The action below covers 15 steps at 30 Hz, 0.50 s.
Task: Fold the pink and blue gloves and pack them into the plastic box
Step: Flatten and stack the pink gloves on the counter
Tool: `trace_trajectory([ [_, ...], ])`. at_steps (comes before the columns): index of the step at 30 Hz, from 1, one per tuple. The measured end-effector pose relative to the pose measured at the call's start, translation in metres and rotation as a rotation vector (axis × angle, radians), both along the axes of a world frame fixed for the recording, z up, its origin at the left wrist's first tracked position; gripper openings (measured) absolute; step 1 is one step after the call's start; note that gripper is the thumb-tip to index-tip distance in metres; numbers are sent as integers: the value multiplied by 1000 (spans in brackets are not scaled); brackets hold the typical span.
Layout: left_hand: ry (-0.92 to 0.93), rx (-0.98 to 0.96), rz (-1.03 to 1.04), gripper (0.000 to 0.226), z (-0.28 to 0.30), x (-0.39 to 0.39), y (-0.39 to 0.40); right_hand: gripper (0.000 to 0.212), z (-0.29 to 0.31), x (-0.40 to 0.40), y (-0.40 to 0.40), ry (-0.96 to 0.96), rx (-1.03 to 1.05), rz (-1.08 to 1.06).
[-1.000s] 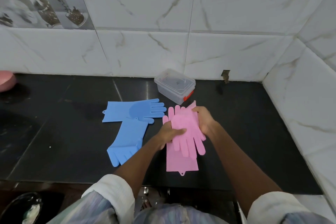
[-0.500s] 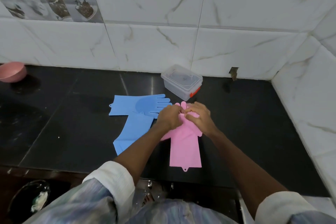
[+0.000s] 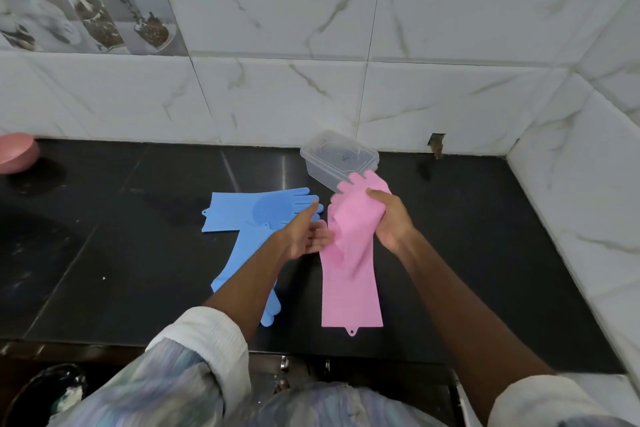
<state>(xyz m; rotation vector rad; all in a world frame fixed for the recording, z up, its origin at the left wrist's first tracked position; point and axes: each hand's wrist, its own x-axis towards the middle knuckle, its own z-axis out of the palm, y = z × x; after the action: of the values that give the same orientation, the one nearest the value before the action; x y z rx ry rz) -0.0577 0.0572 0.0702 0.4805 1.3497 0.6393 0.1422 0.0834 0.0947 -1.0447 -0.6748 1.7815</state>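
The pink gloves (image 3: 349,253) hang in a bunch near the middle of the black counter (image 3: 485,253), cuff end with its small tab lying flat toward six o'clock. The right hand (image 3: 389,218) has its fingers clamped on the glove fingers at the top — lifted in front of the plastic box (image 3: 337,158). The left hand (image 3: 304,234) is open, fingers apart, touching the pink edge from nine o'clock. The box sits at twelve o'clock, close to the tiled wall (image 3: 311,97). Two blue gloves (image 3: 256,215) lie flat at nine to ten o'clock, overlapping. Bare counter spreads toward three o'clock, up to the side wall. A pink bowl (image 3: 15,154) sits far off at ten o'clock.
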Motion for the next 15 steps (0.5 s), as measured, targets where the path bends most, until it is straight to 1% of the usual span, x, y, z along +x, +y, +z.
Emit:
trace_trajectory([
  [1, -79, -13, -50, 74, -3, -1, -2, 49, -2, 0, -1, -13, -54, 2],
  [2, -149, -9, -61, 73, -4, 0, -4, 49, -5, 1, -3, -76, -91, 10],
  [3, -210, 12, -27, 66, -5, 2, -6, 49, -10, 3, -6, -135, -125, 33],
  [4, -255, 43, 32, 54, -6, 5, -7, 49, -15, 5, -9, -178, -158, 68],
  [5, -262, 85, 83, 41, -8, 8, -8, 51, -19, 7, -12, -204, -186, 113],
  [6, -236, 133, 111, 35, -11, 11, -9, 50, -22, 8, -16, -222, -206, 168],
  [8, -93, 213, 82, 41, -16, 14, -12, 47, -26, 8, -24, -268, -219, 283],
  [10, 27, 248, 42, 45, -20, 15, -15, 54, -33, 6, -31, -289, -195, 339],
  [12, 129, 248, 11, 44, -22, 16, -14, 62, -40, 5, -35, -239, -182, 289],
  [14, 214, 229, -41, 46, -22, 17, -13, 56, -42, 5, -42, -152, -215, 240],
  [15, 226, 217, -61, 48, -22, 17, -11, 52, -43, 5, -44, -112, -246, 211],
])
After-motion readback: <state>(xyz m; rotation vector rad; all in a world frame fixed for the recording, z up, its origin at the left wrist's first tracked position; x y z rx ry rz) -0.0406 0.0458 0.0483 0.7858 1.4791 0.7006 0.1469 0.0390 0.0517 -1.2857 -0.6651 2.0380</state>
